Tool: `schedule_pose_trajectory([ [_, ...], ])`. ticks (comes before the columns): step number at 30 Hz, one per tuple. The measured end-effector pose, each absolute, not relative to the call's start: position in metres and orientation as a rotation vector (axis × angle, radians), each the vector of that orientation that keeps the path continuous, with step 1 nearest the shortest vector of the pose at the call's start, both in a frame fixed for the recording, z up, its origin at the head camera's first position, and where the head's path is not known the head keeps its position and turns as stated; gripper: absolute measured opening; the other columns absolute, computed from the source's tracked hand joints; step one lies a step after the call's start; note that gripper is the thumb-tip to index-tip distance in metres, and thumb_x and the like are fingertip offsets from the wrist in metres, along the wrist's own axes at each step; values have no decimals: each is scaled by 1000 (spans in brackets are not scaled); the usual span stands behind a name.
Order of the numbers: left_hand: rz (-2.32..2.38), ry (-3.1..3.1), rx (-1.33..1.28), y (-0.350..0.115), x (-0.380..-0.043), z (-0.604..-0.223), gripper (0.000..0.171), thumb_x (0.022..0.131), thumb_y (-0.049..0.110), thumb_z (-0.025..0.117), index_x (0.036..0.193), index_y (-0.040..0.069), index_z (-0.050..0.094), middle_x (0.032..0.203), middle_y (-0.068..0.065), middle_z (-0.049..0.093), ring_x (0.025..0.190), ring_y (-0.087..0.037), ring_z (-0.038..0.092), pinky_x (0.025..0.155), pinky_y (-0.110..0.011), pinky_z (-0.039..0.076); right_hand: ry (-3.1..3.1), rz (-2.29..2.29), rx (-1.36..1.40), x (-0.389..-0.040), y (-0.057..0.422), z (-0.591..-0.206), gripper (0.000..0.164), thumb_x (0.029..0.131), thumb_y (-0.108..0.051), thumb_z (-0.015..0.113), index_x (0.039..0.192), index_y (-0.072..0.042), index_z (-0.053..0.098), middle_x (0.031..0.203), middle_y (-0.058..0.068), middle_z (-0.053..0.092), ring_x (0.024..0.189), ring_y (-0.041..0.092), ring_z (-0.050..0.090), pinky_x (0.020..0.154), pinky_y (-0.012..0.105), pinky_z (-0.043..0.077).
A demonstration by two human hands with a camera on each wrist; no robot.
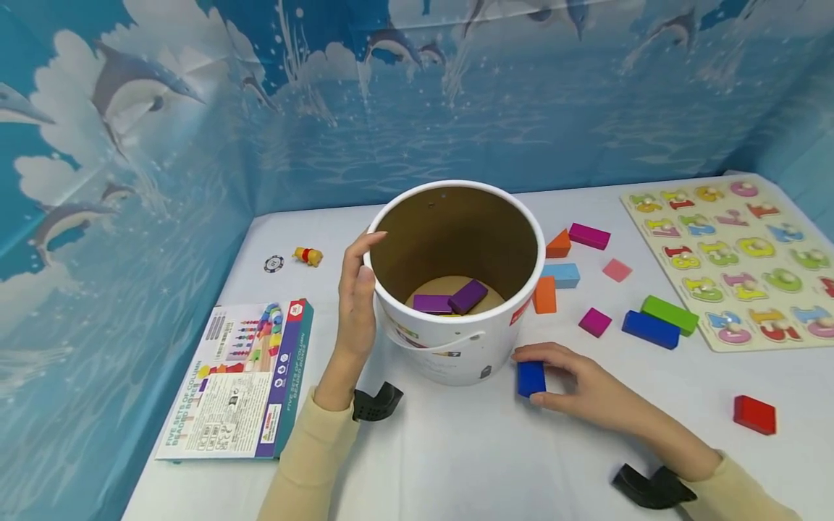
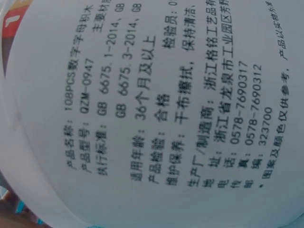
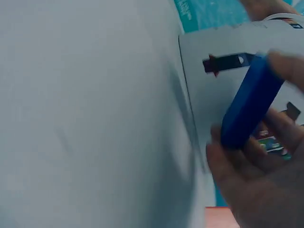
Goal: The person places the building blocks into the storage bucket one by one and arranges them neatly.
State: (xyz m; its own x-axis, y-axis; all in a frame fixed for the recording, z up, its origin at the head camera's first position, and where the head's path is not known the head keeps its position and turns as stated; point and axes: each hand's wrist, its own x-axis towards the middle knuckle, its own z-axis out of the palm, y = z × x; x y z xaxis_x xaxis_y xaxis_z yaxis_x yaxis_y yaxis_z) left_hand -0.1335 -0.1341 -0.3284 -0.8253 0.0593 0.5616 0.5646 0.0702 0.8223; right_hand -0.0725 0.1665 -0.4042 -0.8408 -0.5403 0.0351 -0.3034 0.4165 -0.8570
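Note:
A white bucket (image 1: 456, 362) stands upright on the table, with purple blocks (image 1: 469, 297) lying at its bottom. At the bucket's left side, my left hand (image 1: 355, 311) holds it near the rim, a finger bent over the edge. The left wrist view is filled by the bucket's printed wall (image 2: 156, 114); a little of the hand shows in the lower left corner. Just right of the bucket's base, my right hand (image 1: 580, 383) pinches a blue block (image 1: 531, 379) between thumb and fingers. That block (image 3: 251, 102) appears tilted in the right wrist view, before the bucket's wall.
Right of the bucket lie an orange triangle (image 1: 558, 244), a light blue block (image 1: 562, 275), a green block (image 1: 670, 314), another blue block (image 1: 651, 329) and a red block (image 1: 754, 414). A letter board (image 1: 736, 264) lies far right, a boxed toy set (image 1: 234, 380) left.

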Motion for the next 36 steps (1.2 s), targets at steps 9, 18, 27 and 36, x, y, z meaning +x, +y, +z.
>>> schedule_pose_trajectory([
  [9,-1798,-1977,-621,-134,-133,-328,66,88,57,31,128,4,37,136,-3,35,130,-19,22,103,-44,19,1794,-1757,-954,-79,170,-324,43,84,8,46,127,1,43,133,15,38,122,20,35,88,32,44],
  [18,-1785,-1992,-608,-134,-133,-328,64,88,56,32,128,6,38,137,-1,35,130,-17,21,103,-44,18,1531,-1951,-1398,-106,157,-256,42,91,-12,46,126,10,38,133,30,29,123,41,27,89,36,41],
  [27,-1785,-1994,-611,-133,-132,-328,64,89,56,31,128,6,38,137,-2,35,130,-18,22,103,-44,18,1682,-1876,-1006,-143,107,-217,40,92,-21,47,128,-4,44,135,15,37,122,30,38,97,35,34],
  [36,-1767,-1991,-616,-133,-133,-328,65,89,56,29,128,4,38,135,-3,37,130,-18,22,104,-42,18,1792,-1727,-918,-183,89,-222,40,90,-20,50,128,-6,45,130,14,41,116,26,44,95,35,38],
])
